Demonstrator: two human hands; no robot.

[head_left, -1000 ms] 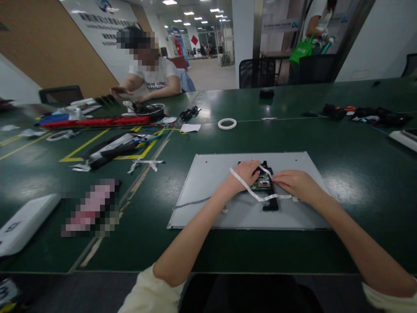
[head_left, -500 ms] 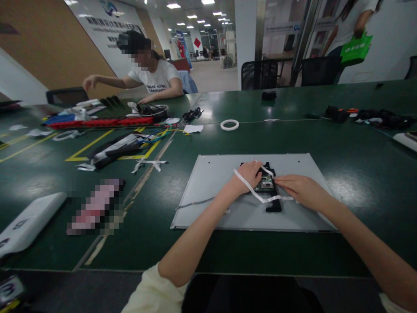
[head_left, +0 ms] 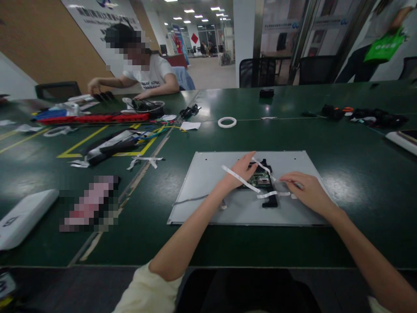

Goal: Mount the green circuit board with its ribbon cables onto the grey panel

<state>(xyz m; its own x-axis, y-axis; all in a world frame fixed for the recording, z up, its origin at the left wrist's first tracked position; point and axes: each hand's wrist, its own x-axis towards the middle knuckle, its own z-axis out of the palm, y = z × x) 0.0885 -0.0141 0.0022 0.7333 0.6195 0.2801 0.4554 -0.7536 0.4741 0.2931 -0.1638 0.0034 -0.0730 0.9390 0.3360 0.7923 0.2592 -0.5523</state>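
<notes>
A grey metal panel lies flat on the green table in front of me. A small green circuit board sits on a black bracket at the panel's middle. My left hand rests with fingers stretched onto the board's left side, thumb raised. One white flat strip runs slantwise across the back of that hand. My right hand is to the right of the board, fingers curled and pinched at the end of a second white strip that crosses the bracket.
A tape roll lies beyond the panel. Cables, a red bar and black parts crowd the left, where a seated person works. A white device sits near left. Black items lie far right.
My right hand has drawn back to the right, away from the board. My left hand has spread out and its thumb has lifted. The white strip now shows as two separate lengths.
</notes>
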